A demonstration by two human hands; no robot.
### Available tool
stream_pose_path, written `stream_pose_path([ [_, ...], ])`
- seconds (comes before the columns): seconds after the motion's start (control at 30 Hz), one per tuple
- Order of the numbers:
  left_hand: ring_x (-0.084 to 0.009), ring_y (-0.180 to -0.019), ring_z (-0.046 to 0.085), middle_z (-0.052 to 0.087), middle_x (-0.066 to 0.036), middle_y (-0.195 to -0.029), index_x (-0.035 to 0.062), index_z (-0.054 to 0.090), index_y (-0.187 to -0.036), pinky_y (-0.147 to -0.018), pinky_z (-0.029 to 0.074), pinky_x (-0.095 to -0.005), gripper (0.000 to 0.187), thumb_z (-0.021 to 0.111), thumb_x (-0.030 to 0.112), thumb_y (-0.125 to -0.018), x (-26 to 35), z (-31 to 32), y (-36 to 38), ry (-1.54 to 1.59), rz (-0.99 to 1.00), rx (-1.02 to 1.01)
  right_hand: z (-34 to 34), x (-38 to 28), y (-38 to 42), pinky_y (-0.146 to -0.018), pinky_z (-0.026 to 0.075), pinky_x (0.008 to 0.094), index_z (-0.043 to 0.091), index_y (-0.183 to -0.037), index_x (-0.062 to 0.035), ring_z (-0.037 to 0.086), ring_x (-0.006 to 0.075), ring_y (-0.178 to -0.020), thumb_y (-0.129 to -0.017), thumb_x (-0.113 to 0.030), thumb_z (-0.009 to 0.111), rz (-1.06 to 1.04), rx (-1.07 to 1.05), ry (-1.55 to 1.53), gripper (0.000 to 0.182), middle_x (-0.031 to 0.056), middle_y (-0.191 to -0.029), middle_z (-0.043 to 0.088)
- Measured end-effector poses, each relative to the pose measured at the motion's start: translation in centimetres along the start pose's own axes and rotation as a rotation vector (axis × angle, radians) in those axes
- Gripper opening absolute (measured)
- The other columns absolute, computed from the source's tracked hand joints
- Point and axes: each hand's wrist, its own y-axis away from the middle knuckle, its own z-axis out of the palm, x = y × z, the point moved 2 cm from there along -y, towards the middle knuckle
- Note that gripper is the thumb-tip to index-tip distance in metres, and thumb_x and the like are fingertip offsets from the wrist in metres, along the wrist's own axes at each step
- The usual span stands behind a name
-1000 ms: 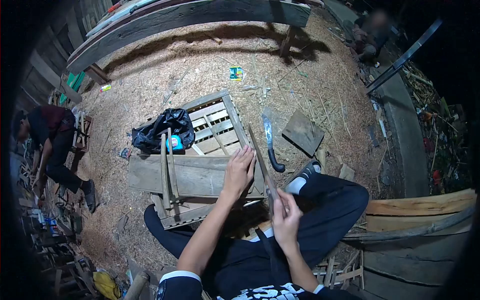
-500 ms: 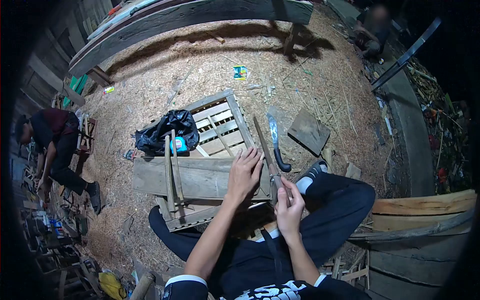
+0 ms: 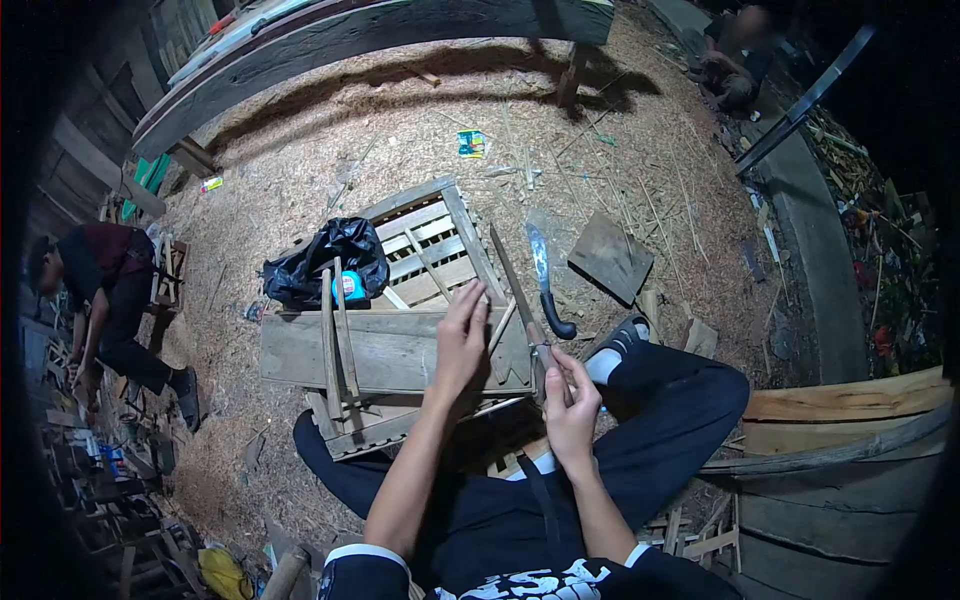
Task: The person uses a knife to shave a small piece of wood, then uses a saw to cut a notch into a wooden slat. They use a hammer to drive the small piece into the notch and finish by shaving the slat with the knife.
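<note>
My right hand (image 3: 572, 405) is closed around the handle of a long knife (image 3: 515, 285), whose narrow dark blade points away from me past the plank's right end. My left hand (image 3: 463, 335) is raised over the wide grey plank (image 3: 410, 352), its fingers loosely bent and nothing visible in them. Beside it, a thin wooden stick (image 3: 502, 326) lies slanted at the plank's right end. The plank rests across a slatted wooden frame (image 3: 462, 215). Right of the knife, a machete (image 3: 542, 270) with a black handle lies on the ground.
On the frame sit a black plastic bag (image 3: 352, 245), a blue-and-white round item (image 3: 349, 286) and two long sticks (image 3: 330, 340). A square board (image 3: 612, 257) lies to the right. A heavy bench (image 3: 400, 55) crosses the far side. One person (image 3: 110, 290) bends at left; another (image 3: 735, 60) sits far right.
My left hand has lifted off the plank's right end and moved left, uncovering the thin stick. My right hand still grips the knife. The whole view has shifted slightly.
</note>
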Motion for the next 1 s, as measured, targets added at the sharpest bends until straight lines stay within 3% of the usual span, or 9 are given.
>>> stream_pose_path([
  [0.07,-0.0352,-0.139,0.055,0.064,-0.023,-0.14,0.0003,0.067,-0.133,-0.122,0.034,-0.0445,0.033,0.06,0.014,-0.104,-0.1,-1.3,0.7,0.085,-0.049,-0.007,0.1,-0.1,0.2,-0.046,0.033,0.0203,0.06,-0.135,0.0005,0.044,0.0002,-0.054,-0.108,-0.018,0.059,0.034,-0.001,-0.038,0.033,-0.0047,-0.077,0.057],
  [0.17,-0.0353,-0.144,0.049,0.065,-0.019,-0.14,0.0014,0.068,-0.133,-0.125,0.027,-0.0534,0.04,0.07,0.019,-0.097,0.4,-2.9,2.3,-0.354,0.196,-0.159,0.2,-0.5,0.4,-0.046,0.033,0.0203,0.06,-0.135,0.0003,0.045,0.0004,-0.054,-0.108,-0.019,0.059,0.058,-0.006,-0.033,0.033,-0.0046,-0.076,0.057],
  [0.27,-0.0344,-0.151,0.04,0.053,-0.016,-0.155,0.0064,0.069,-0.132,-0.125,0.022,-0.0572,0.051,0.079,0.031,-0.088,1.1,-3.0,4.4,-0.532,0.283,-0.265,0.1,-1.0,0.4,-0.046,0.034,0.0203,0.06,-0.134,0.0002,0.045,0.0006,-0.055,-0.108,-0.02,0.059,0.064,-0.003,-0.039,0.033,-0.0044,-0.076,0.057],
  [0.47,-0.0359,-0.151,0.038,0.047,-0.017,-0.159,0.0117,0.071,-0.13,-0.125,0.022,-0.0571,0.05,0.08,0.034,-0.086,1.4,-3.8,6.5,-0.58,0.319,-0.382,0.0,-0.2,0.6,-0.045,0.034,0.0204,0.059,-0.135,-0.0001,0.045,0.001,-0.054,-0.108,-0.022,0.06,0.028,-0.001,-0.036,0.035,-0.0037,-0.077,0.057],
  [1.0,-0.0357,-0.149,0.042,0.052,-0.02,-0.154,0.0092,0.075,-0.118,-0.124,0.025,-0.0568,0.043,0.084,0.03,-0.082,0.8,-3.4,6.5,-0.496,0.29,-0.285,0.3,-0.3,0.9,-0.046,0.034,0.0203,0.058,-0.137,-0.0009,0.044,0.0004,-0.054,-0.107,-0.024,0.061,0.068,-0.033,-0.028,0.038,-0.0049,-0.075,0.056],
])
